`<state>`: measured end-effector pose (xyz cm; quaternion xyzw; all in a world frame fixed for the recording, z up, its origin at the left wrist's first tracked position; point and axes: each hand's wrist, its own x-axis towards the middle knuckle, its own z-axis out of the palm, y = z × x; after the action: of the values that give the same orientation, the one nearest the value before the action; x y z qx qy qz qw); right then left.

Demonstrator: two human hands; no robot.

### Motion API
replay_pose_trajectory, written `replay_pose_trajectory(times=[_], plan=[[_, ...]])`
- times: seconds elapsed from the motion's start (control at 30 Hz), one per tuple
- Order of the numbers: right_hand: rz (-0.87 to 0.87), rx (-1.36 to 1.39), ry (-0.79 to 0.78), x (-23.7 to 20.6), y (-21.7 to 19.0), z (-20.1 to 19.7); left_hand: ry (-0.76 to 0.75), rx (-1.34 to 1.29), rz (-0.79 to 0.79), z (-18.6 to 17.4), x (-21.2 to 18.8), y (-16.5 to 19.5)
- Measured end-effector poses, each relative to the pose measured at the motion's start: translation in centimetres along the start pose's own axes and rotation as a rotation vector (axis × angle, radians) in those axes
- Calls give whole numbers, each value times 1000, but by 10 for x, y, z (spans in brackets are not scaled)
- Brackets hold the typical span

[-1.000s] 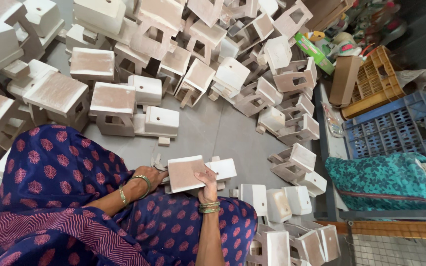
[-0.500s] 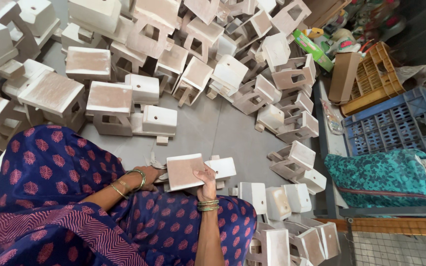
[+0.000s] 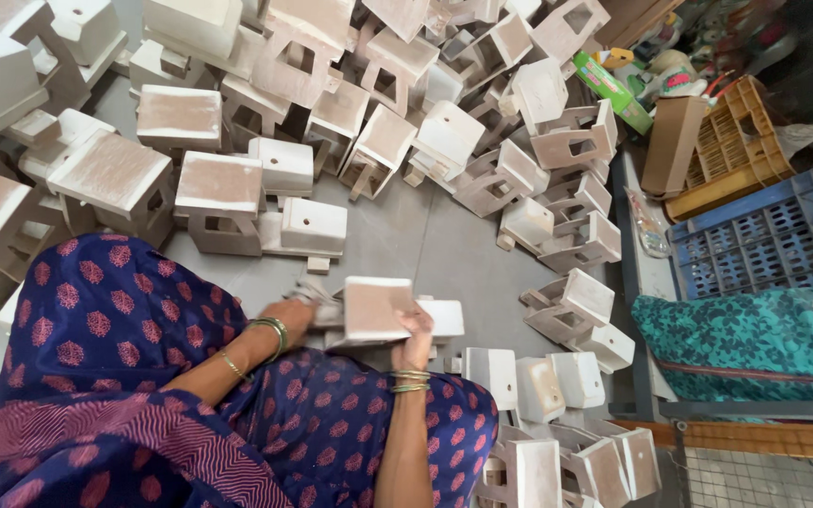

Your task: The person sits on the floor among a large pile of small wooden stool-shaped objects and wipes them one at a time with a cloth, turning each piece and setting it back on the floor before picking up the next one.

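Little has changed over the last second: the white block [image 3: 378, 309] sits in the same spot above the lap, and both hands keep their places on it. The right hand [image 3: 416, 329] grips the block's near right edge, fingers curled over it and pressed together, thumb side hidden. The left hand [image 3: 295, 315] is at the block's left side, closed around what looks like a scrap of cloth or paper [image 3: 317, 293], though it is too blurred to be sure; it has shifted only slightly toward the block. So this reads as ongoing rubbing or wiping of the one piece, not a swap. The pile of white blocks [image 3: 331, 94] on the grey floor [image 3: 444, 245] is unmoved, as are the blue crate [image 3: 764, 245] and yellow crate [image 3: 731, 150] at right.
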<state>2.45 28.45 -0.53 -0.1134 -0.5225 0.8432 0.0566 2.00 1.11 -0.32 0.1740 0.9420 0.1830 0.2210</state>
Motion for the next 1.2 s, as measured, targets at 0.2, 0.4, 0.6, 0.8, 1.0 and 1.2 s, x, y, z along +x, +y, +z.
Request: replay_pose_trajectory(times=[0.2, 0.4, 0.6, 0.8, 1.0, 1.2], plan=[[-16, 145, 232, 24, -21, -27, 202, -325, -269, -17, -31, 9], [-8, 50, 186, 13, -6, -13, 162, -394, 86, -6, -22, 23], [53, -11, -60, 0, -15, 6, -75, -361, 303, 52, 30, 2], [75, -7, -38, -5, -24, 17, -233, -305, 344, 41, 31, 3], [41, 11, -36, -7, -27, 18, -72, -3, 59, 43, 11, 32], [31, -1, -36, -6, -28, 22, -317, -1003, 156, 57, 42, 18]])
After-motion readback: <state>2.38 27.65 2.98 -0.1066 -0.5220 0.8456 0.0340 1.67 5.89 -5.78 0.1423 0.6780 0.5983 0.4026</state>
